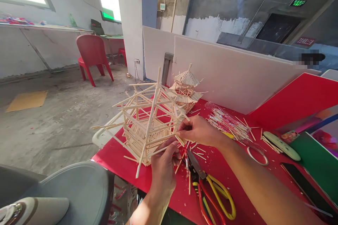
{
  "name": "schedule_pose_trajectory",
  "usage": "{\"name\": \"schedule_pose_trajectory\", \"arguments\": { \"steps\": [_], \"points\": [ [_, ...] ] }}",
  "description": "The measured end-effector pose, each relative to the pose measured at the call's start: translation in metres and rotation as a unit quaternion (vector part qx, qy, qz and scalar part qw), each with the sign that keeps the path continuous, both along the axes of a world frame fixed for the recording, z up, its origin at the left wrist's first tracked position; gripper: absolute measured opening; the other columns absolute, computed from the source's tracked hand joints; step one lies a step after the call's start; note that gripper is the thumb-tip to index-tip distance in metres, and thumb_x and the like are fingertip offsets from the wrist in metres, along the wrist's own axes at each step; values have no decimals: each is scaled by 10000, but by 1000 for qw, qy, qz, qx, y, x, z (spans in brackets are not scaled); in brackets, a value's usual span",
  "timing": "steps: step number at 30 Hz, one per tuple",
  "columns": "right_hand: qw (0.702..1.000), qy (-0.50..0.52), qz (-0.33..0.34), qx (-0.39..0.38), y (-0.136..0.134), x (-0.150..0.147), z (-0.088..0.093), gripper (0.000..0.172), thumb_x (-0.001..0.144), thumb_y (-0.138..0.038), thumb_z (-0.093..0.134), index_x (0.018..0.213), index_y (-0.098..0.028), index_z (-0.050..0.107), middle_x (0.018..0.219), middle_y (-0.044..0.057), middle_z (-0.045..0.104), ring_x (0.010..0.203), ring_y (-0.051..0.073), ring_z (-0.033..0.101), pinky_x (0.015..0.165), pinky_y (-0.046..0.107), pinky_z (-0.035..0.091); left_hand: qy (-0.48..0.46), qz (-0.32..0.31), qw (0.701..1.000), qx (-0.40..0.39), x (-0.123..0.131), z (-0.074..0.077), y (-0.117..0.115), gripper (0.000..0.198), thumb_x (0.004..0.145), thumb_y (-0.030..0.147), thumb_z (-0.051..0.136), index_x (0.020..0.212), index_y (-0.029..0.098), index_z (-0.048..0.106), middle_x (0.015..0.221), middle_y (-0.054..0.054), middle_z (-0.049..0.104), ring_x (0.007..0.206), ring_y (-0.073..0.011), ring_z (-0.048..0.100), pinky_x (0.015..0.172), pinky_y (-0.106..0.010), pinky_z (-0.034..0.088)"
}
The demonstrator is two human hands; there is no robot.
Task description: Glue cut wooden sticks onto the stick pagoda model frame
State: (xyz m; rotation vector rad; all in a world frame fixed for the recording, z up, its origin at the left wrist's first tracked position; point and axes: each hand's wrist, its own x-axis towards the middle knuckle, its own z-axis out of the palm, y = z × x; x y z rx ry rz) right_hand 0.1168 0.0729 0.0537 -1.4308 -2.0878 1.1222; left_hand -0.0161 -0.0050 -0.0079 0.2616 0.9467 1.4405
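A house frame made of thin wooden sticks (150, 132) sits on a red table (181, 202), at ten o'clock from the two hands. The hands are close to each other, both at the frame's four o'clock corner. The right hand (198, 130) pinches the frame there with its thumb and finger. The left hand (166, 158) is curled up just below, by the frame's low edge; I cannot tell if its fingers are closed on a stick.

Going round from the frame, a little stick tower with a pointy roof (188, 77) stands between one and two o'clock. A clear bag of sticks (229, 123) lies at three. A tape roll (253, 160) and a black phone (306, 182) are between three and four, with the phone farther off. Yellow-handled scissors (195, 163) and red-handled pliers (203, 204) lie near five. A red chair (92, 47) stands on the floor near ten or eleven.
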Motion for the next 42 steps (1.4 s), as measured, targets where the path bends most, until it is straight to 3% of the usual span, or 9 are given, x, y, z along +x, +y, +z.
{"name": "schedule_pose_trajectory", "arguments": {
  "steps": [14,22,30,37,42],
  "points": [
    [1000,1,8,1,0,-1,1,132,757,-285,639,751,-163,690,657,-6,667,598,117,576,526,215,400,2,5,1000,-9,0,3,0,314,565,238,828,842,103,766,529,13,606,435,-82,516,404,-180,356],
    [1000,-1,-12,22,-6,3,9,192,781,-359,662,775,-173,710,675,-18,665,614,118,563,560,226,402,12,-3,1000,1,0,1,-1,341,597,275,839,878,116,727,610,3,649,455,-89,545,378,-179,355],
    [988,53,-104,104,-47,20,17,268,859,-442,626,785,-197,708,714,-7,683,658,136,591,603,231,438,42,-10,999,8,4,7,-4,389,600,344,873,866,147,669,673,14,673,430,-106,602,353,-181,378],
    [980,120,-151,56,-87,48,3,295,874,-492,614,825,-215,704,817,12,701,762,162,617,692,245,486,39,-8,999,-20,6,11,0,457,531,289,916,877,152,652,625,33,667,406,-117,621,331,-164,374],
    [975,150,-163,13,-103,62,-7,318,863,-513,620,818,-208,696,774,3,685,723,154,601,662,238,476,21,-12,1000,-16,7,11,2,433,564,228,899,912,150,654,633,25,685,415,-104,618,325,-148,369]
  ]
}}
